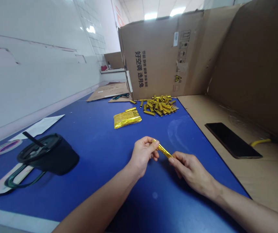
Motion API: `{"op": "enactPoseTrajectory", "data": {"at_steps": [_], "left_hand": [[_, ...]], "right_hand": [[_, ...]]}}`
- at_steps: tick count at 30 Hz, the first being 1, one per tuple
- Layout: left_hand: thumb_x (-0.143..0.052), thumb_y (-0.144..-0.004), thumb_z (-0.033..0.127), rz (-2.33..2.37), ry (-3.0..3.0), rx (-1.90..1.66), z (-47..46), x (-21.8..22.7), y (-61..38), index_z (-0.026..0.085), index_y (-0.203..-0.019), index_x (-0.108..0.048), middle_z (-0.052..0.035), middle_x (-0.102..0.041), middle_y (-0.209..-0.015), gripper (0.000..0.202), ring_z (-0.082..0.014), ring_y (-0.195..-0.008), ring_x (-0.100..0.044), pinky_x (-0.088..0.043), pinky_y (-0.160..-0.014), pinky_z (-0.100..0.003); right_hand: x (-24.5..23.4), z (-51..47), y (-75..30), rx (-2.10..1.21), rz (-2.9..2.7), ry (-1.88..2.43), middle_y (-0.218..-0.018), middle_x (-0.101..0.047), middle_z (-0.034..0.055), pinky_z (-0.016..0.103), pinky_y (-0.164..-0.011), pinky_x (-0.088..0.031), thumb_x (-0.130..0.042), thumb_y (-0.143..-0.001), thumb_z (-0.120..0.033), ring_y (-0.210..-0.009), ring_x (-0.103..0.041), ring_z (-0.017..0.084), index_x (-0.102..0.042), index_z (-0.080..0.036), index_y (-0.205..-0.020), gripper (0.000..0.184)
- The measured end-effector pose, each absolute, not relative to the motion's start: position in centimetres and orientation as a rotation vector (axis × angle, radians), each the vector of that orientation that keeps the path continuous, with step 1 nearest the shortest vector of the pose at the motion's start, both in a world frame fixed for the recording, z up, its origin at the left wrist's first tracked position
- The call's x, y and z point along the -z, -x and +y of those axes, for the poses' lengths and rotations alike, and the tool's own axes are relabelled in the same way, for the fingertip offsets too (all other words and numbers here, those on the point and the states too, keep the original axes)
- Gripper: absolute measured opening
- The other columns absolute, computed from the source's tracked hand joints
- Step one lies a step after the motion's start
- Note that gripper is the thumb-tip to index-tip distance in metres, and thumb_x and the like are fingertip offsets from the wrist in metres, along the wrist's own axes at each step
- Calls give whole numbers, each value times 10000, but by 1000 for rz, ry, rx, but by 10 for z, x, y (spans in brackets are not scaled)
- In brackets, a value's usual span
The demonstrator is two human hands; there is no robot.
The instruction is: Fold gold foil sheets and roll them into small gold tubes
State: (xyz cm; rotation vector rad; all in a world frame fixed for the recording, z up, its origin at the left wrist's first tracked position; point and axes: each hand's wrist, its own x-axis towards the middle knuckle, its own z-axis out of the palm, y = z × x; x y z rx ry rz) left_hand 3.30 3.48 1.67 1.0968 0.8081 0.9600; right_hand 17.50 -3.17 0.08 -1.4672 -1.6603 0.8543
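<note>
A narrow strip of gold foil (163,150) is stretched between my two hands over the blue table. My left hand (144,152) pinches its upper left end between thumb and finger. At the lower right end, my right hand (189,168) grips it the same way. Beyond my hands lies a flat stack of gold foil sheets (128,119), with one narrow gold piece (130,109) at its far edge. To the right of the stack is a loose heap of small folded gold foil tubes (159,106).
A black lidded mug (53,155) with a straw stands at left, near tape rolls (6,147) and white paper (40,126). A large cardboard box (163,61) rises behind the heap. A dark phone (232,139) lies on cardboard at right, beside a yellow cable (260,141).
</note>
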Motion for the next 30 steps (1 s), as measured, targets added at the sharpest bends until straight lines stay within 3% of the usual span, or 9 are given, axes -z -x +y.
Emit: {"op": "enactPoseTrajectory", "data": {"at_steps": [5, 16, 22, 25, 30], "left_hand": [[-692, -586, 260, 739, -1092, -800, 19, -14, -44, 110, -672, -532, 26, -508, -502, 235, -56, -418, -449, -366, -403, -173], [-725, -521, 216, 786, -1010, -955, 47, -20, -24, 120, -582, -517, 46, -469, -470, 237, -35, -383, -383, -289, -348, -157], [-712, -555, 255, 775, -1099, -900, 41, -18, -27, 125, -623, -519, 59, -450, -433, 242, -35, -357, -368, -280, -347, -155], [-687, -596, 293, 801, -1151, -841, 34, -16, -31, 132, -647, -511, 59, -446, -406, 244, -45, -350, -381, -297, -355, -160], [-679, -626, 290, 701, -1162, -783, 27, -16, -33, 135, -780, -525, 40, -505, -534, 267, -62, -434, -467, -372, -421, -175]], "right_hand": [[0, -31, -173, -1066, -1561, 1306, -470, -388, -63, 203, -399, -250, -390, -837, -446, -415, -300, 66, -540, -151, -691, 361], [-5, -28, -174, -1211, -1436, 1324, -394, -398, -81, 188, -359, -208, -483, -778, -438, -350, -289, 48, -512, -157, -639, 315], [-2, -31, -171, -1416, -1443, 1219, -509, -537, -40, 176, -353, -258, -420, -800, -500, -344, -377, 50, -488, -160, -739, 352], [0, -31, -171, -1377, -1450, 1276, -458, -501, -64, 170, -325, -231, -438, -795, -486, -308, -335, 46, -470, -169, -724, 327], [-2, -29, -172, -1415, -1403, 1263, -421, -482, -69, 173, -319, -229, -416, -801, -490, -290, -318, 48, -478, -170, -722, 335]]}}
